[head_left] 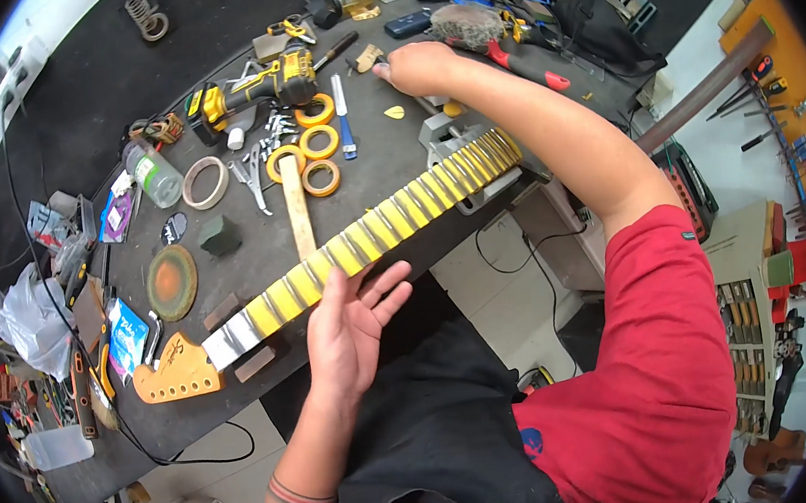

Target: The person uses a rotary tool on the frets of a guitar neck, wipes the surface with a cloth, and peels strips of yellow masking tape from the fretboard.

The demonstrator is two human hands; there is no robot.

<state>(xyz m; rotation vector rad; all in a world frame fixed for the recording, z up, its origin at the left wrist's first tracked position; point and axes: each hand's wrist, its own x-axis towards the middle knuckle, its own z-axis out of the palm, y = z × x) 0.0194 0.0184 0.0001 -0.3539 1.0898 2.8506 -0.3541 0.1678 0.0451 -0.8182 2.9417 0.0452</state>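
Observation:
A guitar neck (pixel 386 224), its fretboard striped with yellow tape between the metal frets, lies diagonally across the bench, its wooden headstock (pixel 175 378) at the left. A metal vise (pixel 442 143) is at its right end. My left hand (pixel 352 329) is palm up at the near edge of the neck, fingers apart and thumb raised against the tape. My right hand (pixel 410 68) reaches to the back of the bench, fingers closed around something small and mostly hidden, beside a small tan piece (pixel 366 57).
The dark bench (pixel 260 231) carries a yellow cordless drill (pixel 252 91), tape rolls (pixel 318 143), a wooden strip (pixel 298 208), a bottle (pixel 153 174), a red-handled tool (pixel 531 69) and plastic bags (pixel 31 316). A tool board (pixel 780 186) stands at the right.

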